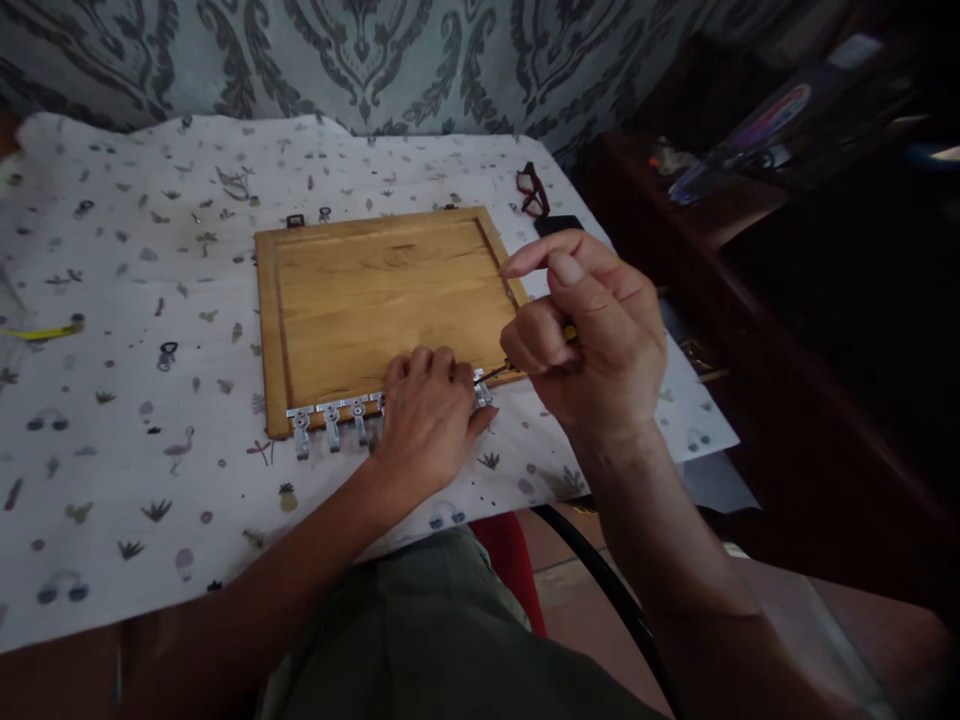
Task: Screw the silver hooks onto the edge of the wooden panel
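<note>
A framed wooden panel (382, 300) lies on the table, with a metal hook rail (359, 412) along its near edge. My left hand (429, 415) rests over the right part of this rail and hides some of its hooks. Its fingers bend onto the panel, and the thumb reaches toward the rail's right end, holding the rail in place. Closed round a screwdriver (491, 375), my right hand (592, 335) is just above the panel's right corner, index finger extended. The thin shaft points left and down to the rail's right end; most of the handle is hidden in the fist.
A patterned white cloth (165, 400) covers the table. Eyeglasses (532, 190) and a dark flat object (558, 225) lie beyond the panel's right side. A yellow strip-like object (41, 332) lies at far left. Dark furniture (810, 350) stands to the right, and a patterned wall (360, 60) behind.
</note>
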`<control>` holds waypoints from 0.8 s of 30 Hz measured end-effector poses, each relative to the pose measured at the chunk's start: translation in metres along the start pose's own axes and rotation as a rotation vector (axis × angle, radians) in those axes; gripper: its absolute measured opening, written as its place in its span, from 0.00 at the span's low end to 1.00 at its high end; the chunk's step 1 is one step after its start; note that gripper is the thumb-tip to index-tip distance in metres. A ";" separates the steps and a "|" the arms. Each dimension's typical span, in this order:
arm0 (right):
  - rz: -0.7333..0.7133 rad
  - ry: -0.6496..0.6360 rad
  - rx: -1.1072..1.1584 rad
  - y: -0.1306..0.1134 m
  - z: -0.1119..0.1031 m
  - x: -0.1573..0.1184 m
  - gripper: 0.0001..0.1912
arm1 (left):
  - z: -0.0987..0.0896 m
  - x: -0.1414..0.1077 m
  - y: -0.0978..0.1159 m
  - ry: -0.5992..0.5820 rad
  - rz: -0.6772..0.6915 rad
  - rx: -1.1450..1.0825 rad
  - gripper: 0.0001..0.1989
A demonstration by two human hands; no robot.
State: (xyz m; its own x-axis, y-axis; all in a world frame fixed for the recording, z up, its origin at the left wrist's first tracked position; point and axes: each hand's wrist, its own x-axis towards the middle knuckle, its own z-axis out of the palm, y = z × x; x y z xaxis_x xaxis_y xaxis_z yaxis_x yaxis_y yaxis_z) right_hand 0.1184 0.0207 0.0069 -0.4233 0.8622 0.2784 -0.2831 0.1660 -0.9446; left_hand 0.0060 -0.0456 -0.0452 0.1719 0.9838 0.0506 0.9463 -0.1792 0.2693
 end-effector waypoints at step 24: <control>-0.050 0.082 0.042 -0.002 -0.005 -0.002 0.09 | 0.001 0.000 -0.002 0.010 0.007 -0.010 0.18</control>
State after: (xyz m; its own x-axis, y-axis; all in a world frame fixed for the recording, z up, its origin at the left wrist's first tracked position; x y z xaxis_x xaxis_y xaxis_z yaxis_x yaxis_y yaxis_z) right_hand 0.1236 0.0213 0.0071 -0.3368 0.8898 0.3080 -0.3383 0.1909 -0.9215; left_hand 0.0048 -0.0455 -0.0469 0.1761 0.9824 0.0618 0.9421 -0.1865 0.2787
